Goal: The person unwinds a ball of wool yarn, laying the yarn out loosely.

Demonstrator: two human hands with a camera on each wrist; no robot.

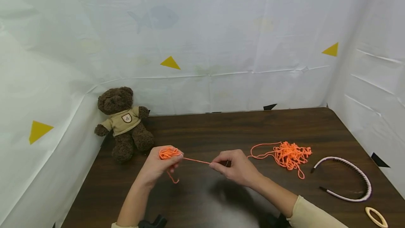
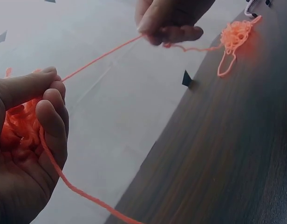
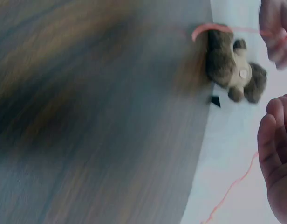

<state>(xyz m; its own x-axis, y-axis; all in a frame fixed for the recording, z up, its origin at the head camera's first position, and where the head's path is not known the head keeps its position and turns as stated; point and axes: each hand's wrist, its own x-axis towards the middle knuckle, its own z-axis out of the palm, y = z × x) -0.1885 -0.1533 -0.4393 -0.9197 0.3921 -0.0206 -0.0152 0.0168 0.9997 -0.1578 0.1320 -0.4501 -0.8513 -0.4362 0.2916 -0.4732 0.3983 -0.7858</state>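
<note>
My left hand (image 1: pixel 157 166) holds a bundle of orange yarn (image 1: pixel 168 152) in its curled fingers, the thumb pressing on it. A loose tail of the yarn (image 2: pixel 83 193) hangs below that hand. From the bundle a taut strand (image 1: pixel 197 160) runs across to my right hand (image 1: pixel 236 167), which pinches it between thumb and fingertips. Past the right hand the strand leads on to a loose, tangled pile of the same yarn (image 1: pixel 291 154) on the table. In the right wrist view my right hand (image 3: pixel 279 154) shows only in part, at the edge.
A brown teddy bear (image 1: pixel 121 122) in a beige shirt leans at the table's back left corner. To the right lie a white headband (image 1: pixel 364 178) and a light wooden oval ring (image 1: pixel 376 217). White sheeting (image 1: pixel 221 38) surrounds the dark wooden table (image 1: pixel 196 129) at the back and sides.
</note>
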